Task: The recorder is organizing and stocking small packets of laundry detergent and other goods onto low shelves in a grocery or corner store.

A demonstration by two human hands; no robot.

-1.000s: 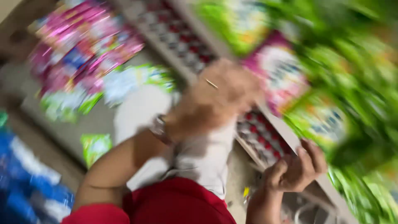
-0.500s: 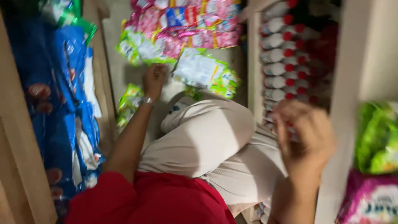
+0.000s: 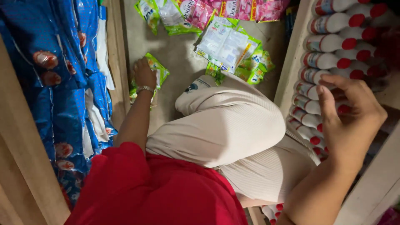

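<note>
I am crouched on the floor of a narrow aisle, with my beige-trousered knee (image 3: pixel 225 125) in the middle of the view. My left hand (image 3: pixel 143 74), a watch on its wrist, reaches down to the floor and grips a small green sachet pack (image 3: pixel 161 71) beside the left shelf. My right hand (image 3: pixel 350 121) is raised at the right, fingers spread and curled, and holds nothing. It hovers against rows of white bottles with red caps (image 3: pixel 329 60) lying on the right-hand shelf.
Blue plastic bags (image 3: pixel 62 62) fill the wooden shelf on the left. A loose pile of green-and-white sachet packs (image 3: pixel 227 46) and pink sachet packs (image 3: pixel 233 8) lies on the grey floor (image 3: pixel 179 58) ahead. The right shelf's pale edge (image 3: pixel 291 62) borders the aisle.
The view swung from the shelves down to the floor. My left hand drew back from the farther packets and closed on the green pack near the left shelf. My right hand stays by the bottles.
</note>
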